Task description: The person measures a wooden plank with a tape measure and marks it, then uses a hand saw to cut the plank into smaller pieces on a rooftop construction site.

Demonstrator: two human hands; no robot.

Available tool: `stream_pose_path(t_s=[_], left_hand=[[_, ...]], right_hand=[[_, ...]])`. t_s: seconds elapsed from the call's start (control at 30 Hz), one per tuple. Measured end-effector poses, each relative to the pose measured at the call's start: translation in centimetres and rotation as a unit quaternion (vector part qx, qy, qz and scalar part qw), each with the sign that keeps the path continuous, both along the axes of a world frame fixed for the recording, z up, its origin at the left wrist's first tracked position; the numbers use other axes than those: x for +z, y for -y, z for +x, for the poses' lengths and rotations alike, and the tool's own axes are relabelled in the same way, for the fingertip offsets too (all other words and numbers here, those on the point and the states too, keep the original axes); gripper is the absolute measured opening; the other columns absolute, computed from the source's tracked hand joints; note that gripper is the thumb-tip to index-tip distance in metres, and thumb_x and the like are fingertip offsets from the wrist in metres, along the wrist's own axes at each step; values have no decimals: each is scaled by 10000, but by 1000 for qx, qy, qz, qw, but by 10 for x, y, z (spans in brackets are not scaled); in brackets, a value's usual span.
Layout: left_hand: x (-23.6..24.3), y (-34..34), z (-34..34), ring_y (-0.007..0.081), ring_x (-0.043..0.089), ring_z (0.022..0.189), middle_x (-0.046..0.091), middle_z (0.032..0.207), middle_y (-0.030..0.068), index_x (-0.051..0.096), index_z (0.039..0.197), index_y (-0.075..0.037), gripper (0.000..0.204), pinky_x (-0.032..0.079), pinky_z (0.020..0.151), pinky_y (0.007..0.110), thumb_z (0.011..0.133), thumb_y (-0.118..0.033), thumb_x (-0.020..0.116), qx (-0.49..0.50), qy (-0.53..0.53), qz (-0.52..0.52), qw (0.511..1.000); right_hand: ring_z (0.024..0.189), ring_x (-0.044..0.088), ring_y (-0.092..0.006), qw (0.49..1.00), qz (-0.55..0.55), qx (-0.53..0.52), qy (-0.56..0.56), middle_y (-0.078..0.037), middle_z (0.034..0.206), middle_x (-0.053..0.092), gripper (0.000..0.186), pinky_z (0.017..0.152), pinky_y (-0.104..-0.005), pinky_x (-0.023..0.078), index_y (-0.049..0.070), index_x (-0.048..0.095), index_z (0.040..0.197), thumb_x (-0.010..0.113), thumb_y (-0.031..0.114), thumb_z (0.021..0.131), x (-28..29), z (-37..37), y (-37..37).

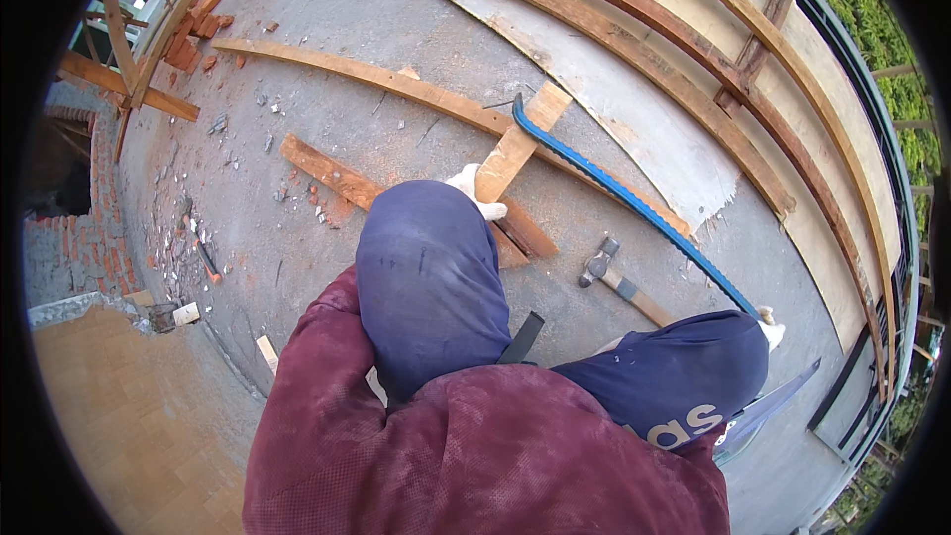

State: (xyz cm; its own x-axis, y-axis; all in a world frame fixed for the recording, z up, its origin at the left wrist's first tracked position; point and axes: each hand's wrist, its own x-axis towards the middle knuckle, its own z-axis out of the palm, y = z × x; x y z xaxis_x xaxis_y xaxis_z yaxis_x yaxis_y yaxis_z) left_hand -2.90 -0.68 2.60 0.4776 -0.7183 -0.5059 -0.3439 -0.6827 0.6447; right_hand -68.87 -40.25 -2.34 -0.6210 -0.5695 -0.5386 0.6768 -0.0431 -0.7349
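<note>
While a long plank (347,64) is being crossed, near the hooked end of the blue pry bar (634,201), by a short board (515,149), steadiness is probably being reduced: on such uneven support, the board could be twisted by any hard levering. Under the bar, close to its hook, the board is being presented as a smooth face, so a slip could be caused by force. On the body side of the bar, a hammer (624,282) is being seen lying loose, where it could be knocked. Near the bar's hook, the board's end is being grasped by the gloved left hand (464,181), and a pinch is being risked there; the bar's far end is apparently being gripped by the gloved right hand (771,329), partly hidden. Around the bar, no container is being made out.
</note>
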Motion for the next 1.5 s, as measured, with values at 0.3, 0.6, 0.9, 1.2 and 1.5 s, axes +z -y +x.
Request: stream_pose_path(t_s=[0.3,0.6,0.9,1.2,1.5], left_hand=[[97,-3,22,348,662,1185,675,1295,180,562,1409,-150,743,519,1026,418,732,-309,822,-76,218,81,969],[36,-114,135,321,681,1095,698,1187,162,611,1316,-54,490,532,935,371,884,-234,756,153,-123,-188,962],[4,-68,134,403,562,1247,612,1342,128,650,1293,-142,647,442,1077,511,732,-443,766,-399,374,-91,832],[-20,95,123,380,500,1368,541,1471,171,501,1489,-117,953,431,1142,474,625,-176,899,-383,330,-27,862],[-29,98,97,364,591,1232,647,1295,134,568,1385,-123,832,486,1064,467,616,-172,883,-361,334,16,870]], right_hand=[[627,565,-269,983,-143,79,-83,-82,664,483,388,633,-448,587,74,456,850,497,397,1061,96,-30,154],[758,566,-251,990,-23,35,-136,-81,911,520,270,638,-435,572,78,439,1062,468,346,1053,53,-65,100],[1289,493,-413,973,52,217,-58,-282,1473,399,679,1106,-594,414,-39,294,1507,587,337,1024,44,31,45],[1121,690,-245,700,-66,480,-525,-163,1208,725,338,980,-346,536,-4,681,1253,661,173,966,198,180,-212],[931,742,-342,599,336,292,-666,-182,989,755,387,851,-413,565,22,688,1153,664,332,923,210,7,-334]])
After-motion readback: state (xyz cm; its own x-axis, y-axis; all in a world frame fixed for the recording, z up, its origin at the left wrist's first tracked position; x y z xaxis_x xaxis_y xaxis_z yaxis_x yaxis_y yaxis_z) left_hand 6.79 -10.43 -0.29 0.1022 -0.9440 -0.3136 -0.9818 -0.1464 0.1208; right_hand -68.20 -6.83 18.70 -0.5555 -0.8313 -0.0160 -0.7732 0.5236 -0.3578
